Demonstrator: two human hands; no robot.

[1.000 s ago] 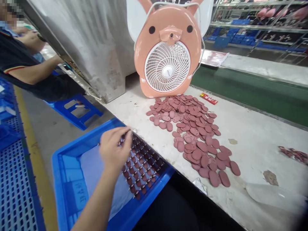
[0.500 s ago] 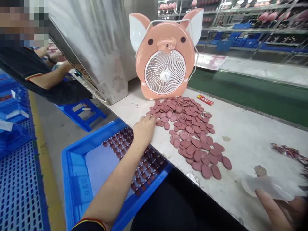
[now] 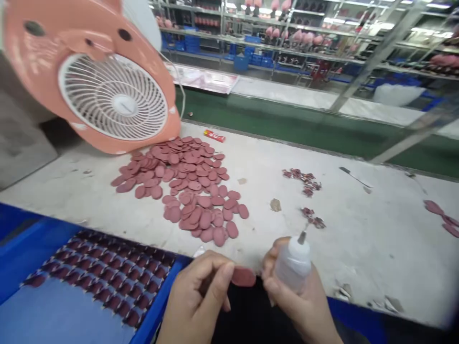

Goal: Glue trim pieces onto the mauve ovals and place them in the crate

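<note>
Between the thumb and fingers of my left hand [image 3: 201, 291] is a flat, dark pink oval piece [image 3: 244, 276], held near the table's front edge. My right hand [image 3: 292, 296] is wrapped round a translucent squeeze bottle [image 3: 294, 267] whose thin metal tip points up. The oval and the bottle are apart. Beyond my hands a heap of similar pink ovals [image 3: 190, 177] is spread over the white table [image 3: 258, 162]. Past the bottle tip lie small dark red and silvery pieces [image 3: 303, 179], too small to name.
A pig-shaped fan [image 3: 122, 100] stands behind the heap at left. Below the table edge, a blue bin [image 3: 46, 239] holds rows of dark red pieces on a pale sheet. A thin tool [image 3: 353, 177] and a small red packet [image 3: 214, 136] lie on the table. Shelving [image 3: 251, 43] stands behind.
My left hand has come from the heap's left edge to the front edge with an oval in it. The bottle, tilted low before, is now upright. The view has swung right.
</note>
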